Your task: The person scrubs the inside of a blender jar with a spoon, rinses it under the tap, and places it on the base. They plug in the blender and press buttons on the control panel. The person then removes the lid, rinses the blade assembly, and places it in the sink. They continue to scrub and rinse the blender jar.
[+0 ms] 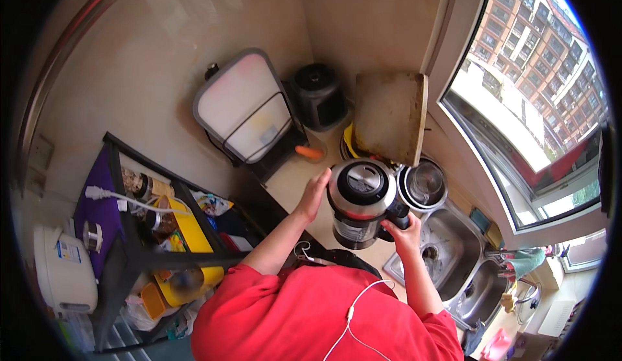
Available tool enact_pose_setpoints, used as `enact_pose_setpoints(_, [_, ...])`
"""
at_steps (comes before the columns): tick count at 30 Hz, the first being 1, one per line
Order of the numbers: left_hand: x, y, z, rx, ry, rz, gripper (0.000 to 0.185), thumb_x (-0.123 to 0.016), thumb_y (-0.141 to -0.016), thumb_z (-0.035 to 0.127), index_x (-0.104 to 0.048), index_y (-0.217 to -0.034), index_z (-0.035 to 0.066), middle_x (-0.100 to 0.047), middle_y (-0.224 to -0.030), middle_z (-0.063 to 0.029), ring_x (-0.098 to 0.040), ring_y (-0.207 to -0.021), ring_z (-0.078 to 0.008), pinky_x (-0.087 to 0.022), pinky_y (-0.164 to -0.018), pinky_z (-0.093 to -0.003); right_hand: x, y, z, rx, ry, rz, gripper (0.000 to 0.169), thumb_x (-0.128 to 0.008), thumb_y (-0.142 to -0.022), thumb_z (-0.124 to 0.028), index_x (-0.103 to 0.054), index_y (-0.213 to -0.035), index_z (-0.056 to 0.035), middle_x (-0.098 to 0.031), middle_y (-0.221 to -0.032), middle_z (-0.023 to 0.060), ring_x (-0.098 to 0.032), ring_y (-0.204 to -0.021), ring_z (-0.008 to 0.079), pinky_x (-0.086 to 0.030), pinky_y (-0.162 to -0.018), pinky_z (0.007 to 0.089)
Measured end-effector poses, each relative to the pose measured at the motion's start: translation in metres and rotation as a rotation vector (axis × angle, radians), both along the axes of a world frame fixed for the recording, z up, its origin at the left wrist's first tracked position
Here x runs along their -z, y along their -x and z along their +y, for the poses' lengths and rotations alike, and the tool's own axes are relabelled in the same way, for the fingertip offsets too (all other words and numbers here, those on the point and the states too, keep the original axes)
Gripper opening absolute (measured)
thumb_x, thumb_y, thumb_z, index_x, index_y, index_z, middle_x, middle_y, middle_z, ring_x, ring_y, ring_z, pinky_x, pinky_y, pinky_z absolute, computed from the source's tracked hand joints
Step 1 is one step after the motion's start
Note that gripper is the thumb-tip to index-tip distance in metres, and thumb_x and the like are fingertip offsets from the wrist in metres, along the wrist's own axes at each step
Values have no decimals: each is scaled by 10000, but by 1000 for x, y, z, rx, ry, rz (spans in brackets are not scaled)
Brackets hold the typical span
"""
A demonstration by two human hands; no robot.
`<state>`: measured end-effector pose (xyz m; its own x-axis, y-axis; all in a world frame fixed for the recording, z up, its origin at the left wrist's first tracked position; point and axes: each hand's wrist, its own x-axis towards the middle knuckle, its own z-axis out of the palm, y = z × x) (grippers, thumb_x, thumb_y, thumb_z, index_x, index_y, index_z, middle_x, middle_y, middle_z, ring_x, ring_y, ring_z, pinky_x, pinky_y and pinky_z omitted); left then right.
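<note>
A blender or soymilk-maker jug (362, 191) with a steel and black lid stands upright before me, over the counter. Its black handle (397, 217) is in the grip of my right hand (406, 232). My left hand (315, 193) rests with its palm side against the upper left side of the jug, fingers pointing up. Whether the jug's base touches the counter cannot be told. Nested metal bowls (423, 183) sit just right of the jug. An orange carrot-like object (309, 152) lies behind my left hand.
A white cutting board (243, 108) in a black rack, a black appliance (318, 93) and a stained board (388, 118) stand at the back. The double steel sink (449, 249) is at right, beneath an open window. A shelf (160, 259) holding jars stands at left.
</note>
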<state>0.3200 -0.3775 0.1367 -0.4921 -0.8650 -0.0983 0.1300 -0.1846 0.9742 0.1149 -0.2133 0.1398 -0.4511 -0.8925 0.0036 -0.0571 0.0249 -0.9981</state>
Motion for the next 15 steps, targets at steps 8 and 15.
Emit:
enact_pose_setpoints(8, [-163, 14, -191, -72, 462, 188, 748, -333, -983, 549, -214, -1465, -11, -257, -1517, -135, -241, -1398, -214, -180, -1139, -322, -124, -7, -206, 36, 326, -101, 300, -818, -741, -199, -646, -863, 13, -586, -735, -32, -503, -651, 56, -421, -588, 222])
enact_pose_setpoints(15, [-122, 20, -296, -243, 443, 227, 738, -248, -993, 572, -174, -1492, 33, -268, -1524, -88, -256, -1394, -202, -175, -1142, -332, -186, -15, -331, 90, 463, 23, 386, -846, -708, -280, -623, -802, 21, -569, -679, -15, -497, -638, 62, -425, -573, 237])
